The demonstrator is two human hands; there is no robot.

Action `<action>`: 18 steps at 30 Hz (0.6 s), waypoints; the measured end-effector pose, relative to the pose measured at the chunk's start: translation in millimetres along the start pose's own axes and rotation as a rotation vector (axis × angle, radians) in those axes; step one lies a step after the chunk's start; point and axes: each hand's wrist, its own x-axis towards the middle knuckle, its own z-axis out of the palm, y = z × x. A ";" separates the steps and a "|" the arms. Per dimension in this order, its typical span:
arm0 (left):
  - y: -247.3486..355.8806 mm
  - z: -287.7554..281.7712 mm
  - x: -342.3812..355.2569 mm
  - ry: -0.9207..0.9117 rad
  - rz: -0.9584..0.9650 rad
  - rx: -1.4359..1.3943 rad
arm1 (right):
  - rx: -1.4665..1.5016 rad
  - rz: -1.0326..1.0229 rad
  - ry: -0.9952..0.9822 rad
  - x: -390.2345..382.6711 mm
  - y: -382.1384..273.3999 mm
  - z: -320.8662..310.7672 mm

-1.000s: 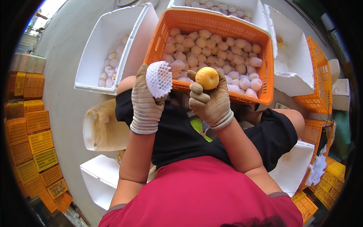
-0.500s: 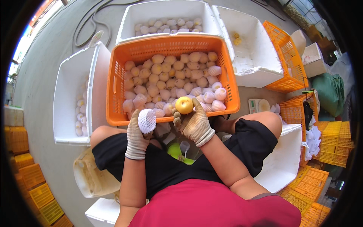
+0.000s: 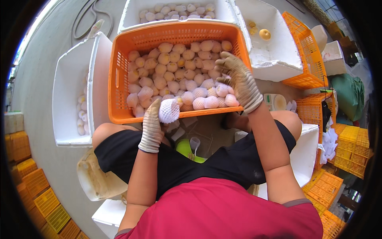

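- Left hand: grasping the white net, unchanged from the earlier frame.
- Right hand: released, fingers parted, now over the right side of the orange crate; earlier it grips a yellow fruit.
- Yellow fruit: now in the white box, beyond and right of the right hand.
- Wrapped fruits: in the crate, beyond the left hand.
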 end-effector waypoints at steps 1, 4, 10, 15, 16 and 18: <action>-3.9 4.1 2.3 -0.013 0.027 0.062 | -0.150 0.128 -0.144 -16.7 20.3 15.4; -3.5 10.5 -8.3 -0.170 0.093 0.253 | -0.247 0.133 -0.367 -55.8 83.6 50.8; 11.3 8.6 -25.7 -0.156 0.290 0.908 | -0.549 0.197 -0.322 -83.6 88.7 29.6; 66.4 25.3 -29.3 -0.063 0.380 0.507 | -1.328 -0.128 -0.496 -92.7 81.8 19.2; 77.1 27.7 -24.8 -0.099 0.456 0.587 | -1.338 0.084 -0.485 -86.0 66.9 24.3; 96.1 36.1 -14.5 -0.174 0.573 0.720 | -1.224 0.330 -0.271 -62.9 61.2 27.4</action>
